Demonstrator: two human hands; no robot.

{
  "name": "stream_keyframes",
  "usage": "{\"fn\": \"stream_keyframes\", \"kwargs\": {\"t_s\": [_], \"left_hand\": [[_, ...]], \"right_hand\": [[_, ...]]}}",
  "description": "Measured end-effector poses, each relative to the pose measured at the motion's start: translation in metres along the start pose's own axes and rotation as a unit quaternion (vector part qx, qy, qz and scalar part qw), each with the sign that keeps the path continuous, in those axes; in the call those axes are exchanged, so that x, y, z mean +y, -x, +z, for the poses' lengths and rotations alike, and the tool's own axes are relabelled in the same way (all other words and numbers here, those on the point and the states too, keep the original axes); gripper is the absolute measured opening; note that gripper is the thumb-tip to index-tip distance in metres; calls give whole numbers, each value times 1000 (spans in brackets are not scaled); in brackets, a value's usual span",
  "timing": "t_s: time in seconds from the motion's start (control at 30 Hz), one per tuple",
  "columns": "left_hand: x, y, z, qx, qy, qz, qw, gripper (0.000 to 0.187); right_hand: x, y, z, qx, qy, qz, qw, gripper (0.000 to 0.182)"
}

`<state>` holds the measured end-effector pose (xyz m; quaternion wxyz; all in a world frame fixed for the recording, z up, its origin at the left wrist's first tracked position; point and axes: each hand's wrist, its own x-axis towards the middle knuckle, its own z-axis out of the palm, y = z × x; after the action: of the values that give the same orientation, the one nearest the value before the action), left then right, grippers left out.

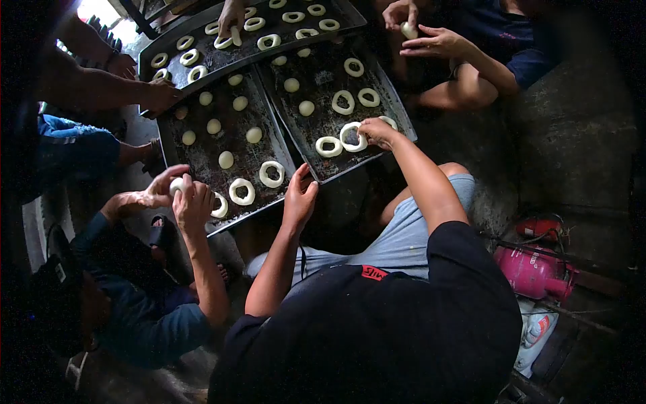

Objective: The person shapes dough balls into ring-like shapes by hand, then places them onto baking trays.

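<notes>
White, thick-rimmed dough ring (pixel 344 140): lies near the front edge of the dark, scuffed metal right tray (pixel 308 131), a little right of frame centre. Wearer's right hand (pixel 379 132) at its right rim, thumb and fingertips drawn together, pinching the dough there. A smaller white dough ring (pixel 319 146) touches it on the left.

Wearer's left hand (pixel 300 192), centre of frame: at the right tray's near left corner, nothing held; fingers close together, thumb apart. Whether it touches the metal, cannot tell.

Same tray, further up: more rings at right, a round pale dough ball (pixel 306 108) among others at left. Left of it, a dark metal left tray (pixel 195 175) with balls behind, rings along the near edge. Third dark metal tray (pixel 347 13) at top of frame, bearing rings.

Lower left: co-worker's hands (pixel 193 205) around a pale dough lump (pixel 176 186). Upper right: another co-worker's hands (pixel 437 43) with a small dough piece (pixel 408 30) between them.

Right edge of frame: pink metal gas cylinder (pixel 535 271).
</notes>
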<state>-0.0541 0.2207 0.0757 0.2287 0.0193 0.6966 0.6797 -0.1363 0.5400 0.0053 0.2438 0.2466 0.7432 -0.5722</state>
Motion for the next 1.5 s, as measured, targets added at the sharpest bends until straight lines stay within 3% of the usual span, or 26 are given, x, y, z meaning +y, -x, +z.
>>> {"fn": "stream_keyframes", "kwargs": {"t_s": [0.03,0.1,0.17,0.2,0.27,0.3,0.37,0.43,0.5,0.57,0.6,0.63,0.7,0.77,0.83,0.9,0.97,1.17,1.23,1.27,1.33,1.4,1.43,1.5], "left_hand": [[1,5,-2,0,1,1,1000,55],[3,13,-5,6,-1,-18,1000,54],[-3,17,-11,11,-5,-9,1000,54],[-7,19,-14,17,3,-14,1000,54],[-11,25,-19,28,10,-19,999,54],[-8,27,-20,30,4,-14,999,54],[-2,31,-23,36,-2,-4,999,53],[6,34,-27,29,-43,4,999,53],[12,40,-32,44,-47,23,998,53],[16,45,-38,60,-56,26,996,52],[16,46,-41,69,-55,28,996,52],[15,47,-44,73,-56,29,995,52],[20,50,-50,91,-52,38,994,52],[21,46,-55,101,-38,44,993,52],[29,39,-58,102,-7,75,992,53],[44,30,-57,95,-7,91,991,51],[55,26,-55,-37,56,84,994,46],[105,53,-48,-136,58,141,979,39],[116,66,-46,-90,-19,209,973,29],[119,70,-48,-89,-20,211,973,29],[123,76,-53,-56,-146,282,946,24],[125,78,-48,-27,-155,234,959,23],[126,79,-45,0,-163,185,969,21],[114,75,-39,23,-135,192,972,18]], "right_hand": [[15,-13,-2,-12,-62,39,997,12],[19,-10,6,101,10,36,994,13],[12,0,13,212,154,-13,965,34],[5,2,18,207,157,-14,966,34],[-11,4,30,281,352,-109,886,41],[-28,1,35,202,277,-99,934,40],[-59,-9,58,143,209,-119,960,40],[-74,-47,84,178,142,-145,963,40],[-92,-85,106,201,160,-50,965,44],[-102,-95,129,268,233,-2,935,49],[-100,-89,141,328,247,-107,905,48],[-100,-85,147,326,247,-110,906,48],[-116,-52,152,187,194,-228,936,42],[-129,7,154,82,143,-327,930,29],[-125,66,152,-146,18,-307,940,26],[-138,137,141,-201,75,-298,930,30],[-131,175,141,-191,-33,-312,930,32],[-133,231,126,-186,-131,-299,927,24],[-144,253,127,-80,114,-444,885,28],[-143,257,132,-41,118,-489,863,32],[-143,271,145,7,133,-503,854,27],[-144,282,150,64,215,-506,833,24],[-143,281,153,63,215,-508,832,24],[-134,272,159,-38,88,-518,850,25]]}}
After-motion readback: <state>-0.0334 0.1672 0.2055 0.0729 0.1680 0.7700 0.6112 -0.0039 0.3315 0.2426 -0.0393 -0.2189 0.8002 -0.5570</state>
